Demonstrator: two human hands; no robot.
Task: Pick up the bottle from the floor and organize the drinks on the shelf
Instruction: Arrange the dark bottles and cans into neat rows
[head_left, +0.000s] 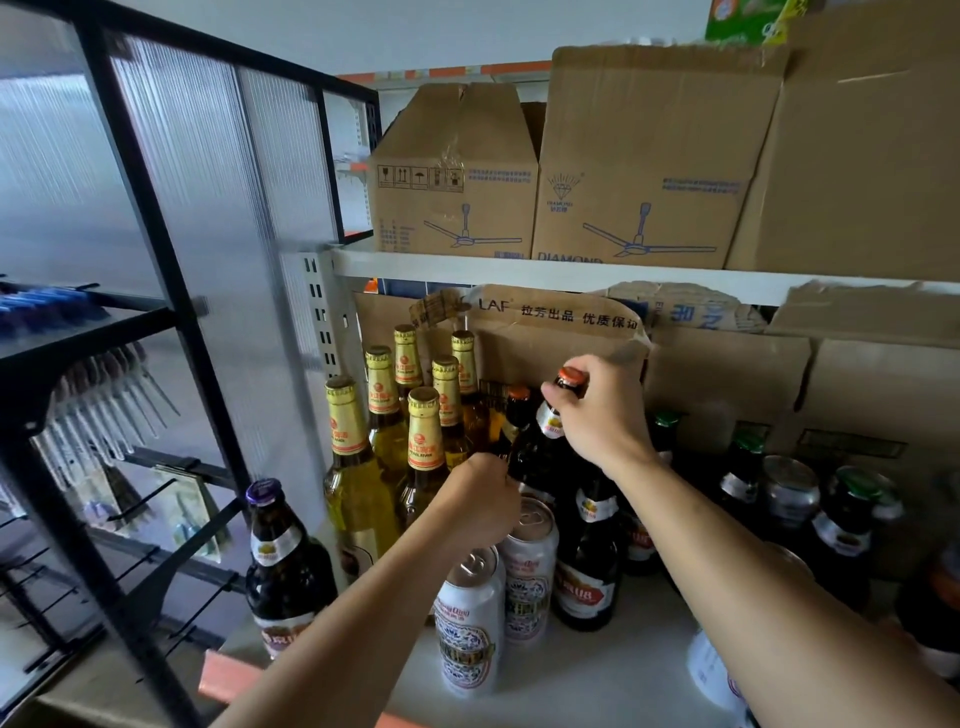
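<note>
Now | right hand (597, 415) grips orange-capped bottle (537, 457) | left hand (480, 504) curled, hold unclear | carton (550, 338): LAF

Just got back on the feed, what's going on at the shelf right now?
A person is working at the drinks shelf. Their right hand grips the top of a tilted dark bottle with an orange cap. The left hand is curled low beside that bottle, just above two white cans; whether it holds anything is hidden. Gold-capped bottles stand grouped at the back left, and a purple-capped bottle stands at the front left corner.
</note>
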